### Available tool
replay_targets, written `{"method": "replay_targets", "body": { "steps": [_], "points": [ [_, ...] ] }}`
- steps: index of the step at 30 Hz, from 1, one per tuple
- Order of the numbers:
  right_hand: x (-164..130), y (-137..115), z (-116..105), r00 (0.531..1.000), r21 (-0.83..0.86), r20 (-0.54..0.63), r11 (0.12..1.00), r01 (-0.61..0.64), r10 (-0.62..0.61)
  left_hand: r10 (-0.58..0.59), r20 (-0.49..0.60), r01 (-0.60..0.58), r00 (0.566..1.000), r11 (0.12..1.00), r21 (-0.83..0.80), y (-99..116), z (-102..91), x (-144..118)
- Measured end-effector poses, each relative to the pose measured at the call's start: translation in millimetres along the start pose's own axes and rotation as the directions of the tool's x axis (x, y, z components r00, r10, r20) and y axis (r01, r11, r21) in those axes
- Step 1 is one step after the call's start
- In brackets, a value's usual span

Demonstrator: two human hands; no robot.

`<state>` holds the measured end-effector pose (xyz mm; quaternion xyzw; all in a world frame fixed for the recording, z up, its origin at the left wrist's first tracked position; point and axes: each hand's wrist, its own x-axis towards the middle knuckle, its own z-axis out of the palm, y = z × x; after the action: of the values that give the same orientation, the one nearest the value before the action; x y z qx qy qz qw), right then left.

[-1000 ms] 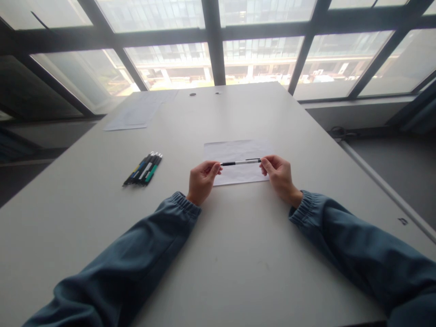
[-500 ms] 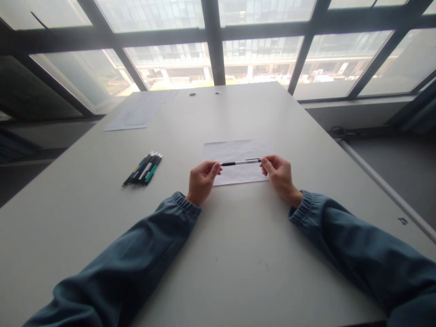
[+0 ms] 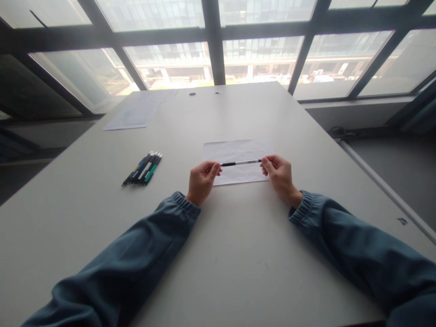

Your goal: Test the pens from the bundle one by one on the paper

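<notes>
A black and clear pen is held level between my two hands, above a sheet of white paper. My left hand pinches the black grip end between thumb and finger. At the other end, my right hand pinches the pen with its thumb and fingers. The pen's two tips are partly covered by my fingers. To the left of my left hand, several pens lie side by side on the white table, mostly black, with one green and one blue-and-yellow band showing.
More white paper lies at the far left of the table. Two round holes, one a dark cable hole, sit near the far edge. Large windows rise behind the table. A small dark mark shows near the right edge.
The pen has turned about its own length, so its clip no longer shows along the top and printing faces me. Both hands keep their places and their pinch.
</notes>
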<state>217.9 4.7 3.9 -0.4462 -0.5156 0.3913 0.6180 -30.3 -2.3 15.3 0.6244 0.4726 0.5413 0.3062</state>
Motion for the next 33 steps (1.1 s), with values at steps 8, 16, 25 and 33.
{"method": "replay_targets", "body": {
  "steps": [8,16,25,33],
  "points": [
    [0.8,-0.2,0.9,1.000,-0.016,-0.006,1.000,-0.008,0.008,-0.003,-0.002,0.003,1.000,1.000,0.001,2.7,0.1,0.1],
    [-0.2,-0.5,-0.2,1.000,-0.022,0.002,1.000,-0.006,0.006,-0.001,-0.004,0.001,1.000,1.000,0.009,1.9,0.1,0.2],
    [-0.6,-2.9,0.7,1.000,-0.027,0.011,1.000,0.005,-0.005,0.004,0.007,-0.004,1.000,1.000,0.001,2.1,-0.2,0.3],
    [-0.3,-2.7,-0.1,1.000,-0.040,0.014,0.999,0.003,-0.002,0.001,0.003,-0.001,1.000,1.000,0.006,4.9,0.3,0.4]
  ]
}}
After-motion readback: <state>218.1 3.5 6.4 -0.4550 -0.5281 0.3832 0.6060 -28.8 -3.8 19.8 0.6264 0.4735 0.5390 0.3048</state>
